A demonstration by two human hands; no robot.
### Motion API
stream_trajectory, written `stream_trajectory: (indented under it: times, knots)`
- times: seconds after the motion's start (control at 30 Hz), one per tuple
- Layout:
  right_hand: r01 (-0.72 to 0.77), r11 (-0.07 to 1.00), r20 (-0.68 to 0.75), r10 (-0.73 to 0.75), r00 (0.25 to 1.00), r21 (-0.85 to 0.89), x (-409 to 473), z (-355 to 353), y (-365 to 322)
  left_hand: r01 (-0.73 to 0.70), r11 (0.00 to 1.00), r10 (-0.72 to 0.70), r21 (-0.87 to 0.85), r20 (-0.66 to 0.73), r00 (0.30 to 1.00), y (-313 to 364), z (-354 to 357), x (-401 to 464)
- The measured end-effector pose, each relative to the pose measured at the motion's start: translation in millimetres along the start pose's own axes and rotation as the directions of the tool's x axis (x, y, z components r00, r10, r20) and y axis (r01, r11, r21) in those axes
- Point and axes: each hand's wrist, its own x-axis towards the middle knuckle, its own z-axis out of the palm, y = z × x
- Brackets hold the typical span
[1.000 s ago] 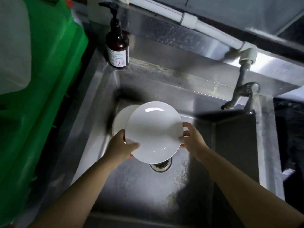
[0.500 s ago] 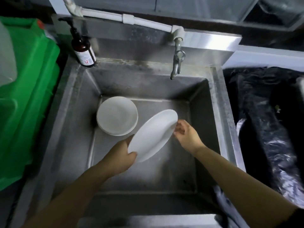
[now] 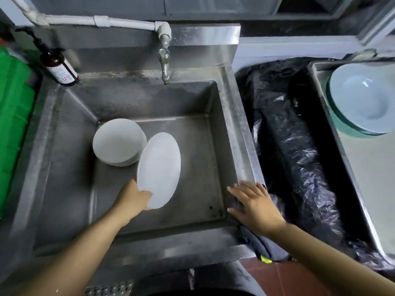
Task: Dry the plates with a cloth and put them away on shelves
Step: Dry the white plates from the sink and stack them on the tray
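Head view: my left hand (image 3: 133, 197) grips a plate (image 3: 159, 168) by its lower rim, tilted over the sink (image 3: 239, 146); more plates (image 3: 118, 142) lie stacked below. My right hand (image 3: 255, 202), fingers spread, holds nothing and reaches for the cloth (image 3: 265, 246). I'd keep the plate steady.
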Motion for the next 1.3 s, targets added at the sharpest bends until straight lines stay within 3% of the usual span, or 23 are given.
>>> stream_trajectory:
  times: [0.1, 0.23, 0.4, 0.47, 0.53, 0.6, 0.7, 0.8, 0.9, 1.0, 1.13, 1.3]
  knots:
    - [-0.016, 0.985, 0.049, 0.025, 0.998, -0.172, -45, 14, 16, 0.055, 0.996, -0.056, -0.072, -0.017, 0.998, 0, 8, -7]
    - [-0.007, 0.974, 0.099, 0.030, 0.995, -0.226, -70, 30, 28, 0.082, 0.975, -0.088, -0.204, -0.019, 0.996, 3, 14, -20]
    - [0.014, 0.962, 0.186, 0.039, 0.982, -0.274, -54, 26, 24, 0.013, 0.917, 0.022, -0.399, 0.083, 0.996, 15, 15, -43]
    - [0.073, 0.953, 0.105, -0.044, 0.993, -0.294, -49, 16, 23, -0.015, 0.890, 0.084, -0.456, 0.132, 0.988, 23, 11, -49]
    - [0.041, 0.991, 0.054, -0.035, 0.998, -0.127, -40, -2, 21, -0.025, 0.865, 0.126, -0.501, 0.169, 0.978, 32, 4, -54]
    - [-0.086, 0.987, 0.009, 0.085, 0.996, 0.134, -28, -25, 11, -0.037, 0.845, 0.170, -0.534, 0.202, 0.964, 44, -6, -59]
    - [-0.219, 0.827, -0.094, 0.309, 0.946, 0.518, -5, -63, -22, -0.090, 0.831, 0.245, -0.549, 0.215, 0.945, 62, -22, -68]
    - [-0.178, 0.483, -0.066, 0.445, 0.893, 0.857, 17, -99, -63, -0.139, 0.826, 0.297, -0.546, 0.213, 0.931, 79, -39, -77]
    - [-0.112, 0.173, 0.017, 0.476, 0.879, 0.978, 34, -123, -98, -0.200, 0.835, 0.358, -0.512, 0.230, 0.905, 95, -58, -84]
    - [-0.028, -0.001, 0.024, 0.512, 0.858, 1.000, 40, -139, -125, -0.262, 0.832, 0.409, -0.489, 0.222, 0.885, 107, -77, -89]
    - [0.057, -0.068, -0.013, 0.518, 0.855, 0.996, 40, -154, -151, -0.269, 0.830, 0.445, -0.489, 0.290, 0.847, 118, -104, -96]
    - [0.115, 0.004, -0.099, 0.534, 0.840, 0.993, 46, -168, -171, -0.300, 0.817, 0.480, -0.492, 0.292, 0.827, 129, -126, -99]
